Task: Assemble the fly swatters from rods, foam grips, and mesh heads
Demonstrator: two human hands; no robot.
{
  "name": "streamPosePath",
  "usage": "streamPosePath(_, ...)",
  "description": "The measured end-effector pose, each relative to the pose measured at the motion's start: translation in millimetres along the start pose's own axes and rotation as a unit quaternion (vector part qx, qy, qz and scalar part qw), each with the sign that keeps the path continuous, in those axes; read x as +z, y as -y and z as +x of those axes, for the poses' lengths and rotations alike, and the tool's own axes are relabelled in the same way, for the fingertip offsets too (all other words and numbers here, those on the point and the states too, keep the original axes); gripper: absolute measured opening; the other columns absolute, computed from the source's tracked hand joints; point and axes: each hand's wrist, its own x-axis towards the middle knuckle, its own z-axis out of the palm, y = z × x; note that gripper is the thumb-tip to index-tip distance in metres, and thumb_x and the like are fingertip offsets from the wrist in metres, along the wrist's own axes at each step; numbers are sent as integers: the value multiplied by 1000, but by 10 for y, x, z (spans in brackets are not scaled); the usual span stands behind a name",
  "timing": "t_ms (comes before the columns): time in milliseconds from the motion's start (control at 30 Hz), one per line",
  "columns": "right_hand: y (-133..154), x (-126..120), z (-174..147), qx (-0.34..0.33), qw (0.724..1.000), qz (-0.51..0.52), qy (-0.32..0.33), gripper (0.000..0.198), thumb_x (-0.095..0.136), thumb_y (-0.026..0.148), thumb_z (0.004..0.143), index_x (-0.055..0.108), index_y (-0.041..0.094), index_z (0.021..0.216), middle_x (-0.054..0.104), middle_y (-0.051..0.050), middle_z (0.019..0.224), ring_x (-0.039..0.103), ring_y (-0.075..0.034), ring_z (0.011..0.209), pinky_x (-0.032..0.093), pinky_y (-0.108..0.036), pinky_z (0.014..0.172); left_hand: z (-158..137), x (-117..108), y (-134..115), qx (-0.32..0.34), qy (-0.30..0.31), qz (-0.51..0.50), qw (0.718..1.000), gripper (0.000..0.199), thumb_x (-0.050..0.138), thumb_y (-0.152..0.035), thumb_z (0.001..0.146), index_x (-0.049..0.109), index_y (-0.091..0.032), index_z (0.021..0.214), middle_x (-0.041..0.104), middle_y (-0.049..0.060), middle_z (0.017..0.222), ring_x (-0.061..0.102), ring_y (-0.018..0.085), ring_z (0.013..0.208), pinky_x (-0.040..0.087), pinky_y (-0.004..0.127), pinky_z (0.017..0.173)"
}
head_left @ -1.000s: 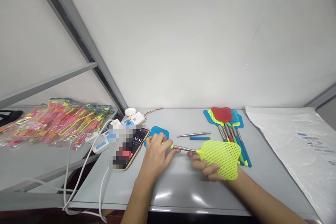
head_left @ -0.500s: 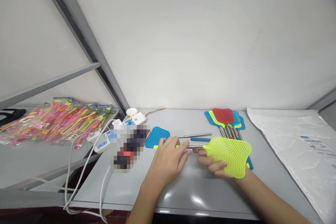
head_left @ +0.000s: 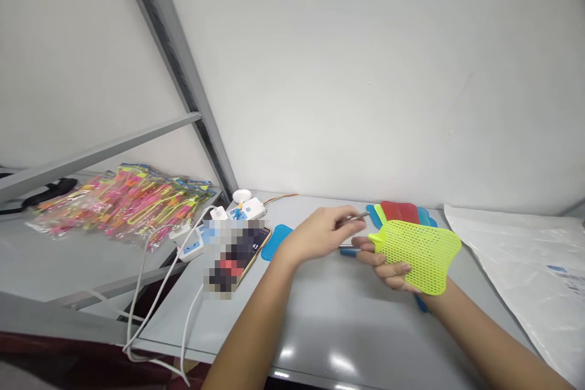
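Note:
My right hand [head_left: 388,268] is closed around a yellow-green fly swatter head [head_left: 420,254], its mesh lying over the palm and its narrow neck pointing left. Up and to the left, my left hand [head_left: 320,231] pinches a thin metal rod [head_left: 359,217] between thumb and fingers. The rod's tip points right, apart from the swatter's neck; its other end is hidden by the hand. Beneath the hands, a blue handle [head_left: 350,252] lies on the table, partly covered. A blue swatter head [head_left: 276,242] rests left of my left forearm.
Behind my right hand lies a pile of swatters with a red head [head_left: 399,212] on top. A white plastic mailer [head_left: 512,250] covers the right side. On the left are a phone [head_left: 249,250], power strips [head_left: 192,245], white cables [head_left: 137,298] and bagged colourful items [head_left: 132,201].
My left hand has moved up and right, from the swatter's yellow-green handle area to a metal rod tip. My right hand still holds the swatter head. The camera view has shifted somewhat left.

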Motion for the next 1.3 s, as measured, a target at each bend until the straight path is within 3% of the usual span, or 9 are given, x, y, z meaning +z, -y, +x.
streamPosePath(100, -106, 38, 107, 47, 999, 10, 9, 32, 37, 53, 88, 36, 22, 80, 46, 4, 72, 31, -5, 36, 28, -22, 33, 75, 39, -2, 11, 86, -111, 990, 15, 61, -35, 83, 63, -19, 84, 48, -6, 62, 45, 9, 56, 34, 22, 54)
streamPosePath(200, -270, 79, 172, 27, 998, 37, -31, 36, 41, 56, 87, 40, 21, 81, 44, 5, 71, 27, -4, 37, 26, -19, 32, 60, 144, 112, -24, 120, -183, 975, 26, 65, -36, 80, 52, -18, 67, 38, -7, 57, 40, 8, 52, 31, 21, 49)
streamPosePath(300, -338, 139, 155, -23, 997, -2, -70, 25, 43, 42, 92, 46, 18, 83, 43, 5, 68, 24, -2, 36, 22, -16, 29, 17, 227, 268, -56, 36, -269, 961, 29, 64, -38, 81, 46, -18, 70, 38, -8, 59, 37, 6, 50, 30, 19, 48)
streamPosePath(400, -299, 244, 102, -118, 979, -102, -130, 10, 48, 25, 90, 51, 16, 86, 50, 2, 71, 39, -5, 42, 27, -16, 29, -7, 278, 387, -87, -84, -360, 925, 31, 62, -40, 83, 42, -19, 75, 37, -9, 58, 29, 3, 45, 25, 18, 45)
streamPosePath(500, -261, 379, 80, -247, 925, -187, -221, 19, 57, 27, 86, 53, 18, 103, 57, -5, 87, 52, -11, 58, 34, -18, 35, -22, 360, 453, -143, -113, -425, 887, 34, 62, -45, 83, 39, -21, 79, 30, -12, 54, 19, 3, 40, 19, 18, 40)
streamPosePath(700, -290, 504, 130, -308, 815, -212, -443, 27, 69, 41, 81, 55, 20, 92, 42, 5, 65, 31, -6, 49, 24, -20, 41, -72, 628, 443, -195, 3, -452, 870, 34, 60, -51, 85, 43, -22, 91, 29, -12, 57, 20, 2, 39, 28, 17, 41)
streamPosePath(933, -94, 462, -93, -507, 713, -187, -446, 19, 66, 31, 82, 51, 21, 79, 39, 6, 65, 26, -5, 45, 19, -23, 39, -127, 723, 367, -237, 137, -542, 794, 36, 37, -62, 92, 44, -27, 98, 32, -7, 71, 22, 4, 45, 15, 13, 36)
streamPosePath(1100, -71, 394, -103, -480, 737, -193, -435, 20, 68, 33, 81, 52, 21, 80, 40, 5, 65, 29, -6, 48, 18, -22, 39, -127, 794, 401, -248, 193, -563, 764, 34, 33, -61, 93, 40, -27, 92, 31, -6, 71, 22, 5, 46, 13, 12, 35)
streamPosePath(1300, -140, 329, -52, -434, 756, -211, -443, 22, 69, 36, 80, 54, 21, 83, 43, 5, 64, 35, -8, 50, 23, -21, 40, -123, 804, 398, -236, 222, -548, 771, 36, 33, -60, 94, 40, -25, 88, 40, -5, 72, 20, 3, 41, 14, 12, 33)
